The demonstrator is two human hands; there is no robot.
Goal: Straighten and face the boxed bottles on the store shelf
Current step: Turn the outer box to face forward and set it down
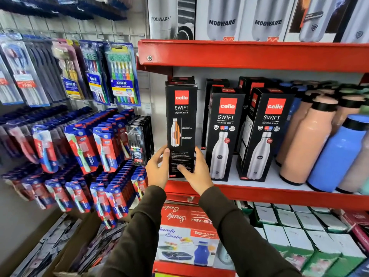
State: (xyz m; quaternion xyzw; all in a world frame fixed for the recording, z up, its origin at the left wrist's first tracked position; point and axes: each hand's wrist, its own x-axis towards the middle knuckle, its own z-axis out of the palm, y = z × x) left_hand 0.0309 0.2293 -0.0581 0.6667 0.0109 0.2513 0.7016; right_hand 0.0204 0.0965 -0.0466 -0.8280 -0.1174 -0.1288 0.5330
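Note:
Three black Cello Swift bottle boxes stand at the front of the red shelf. The left box stands upright at the shelf's left end, showing a side panel with an orange cutaway bottle. My left hand grips its lower left edge and my right hand its lower right edge. The middle box and the right box show their fronts with a steel bottle picture; both are turned slightly. More black boxes stand behind them.
Loose peach bottles and blue bottles crowd the shelf right of the boxes. Modware boxes fill the shelf above. Toothbrush packs hang on the wall at left. Combo boxes and white boxes sit below.

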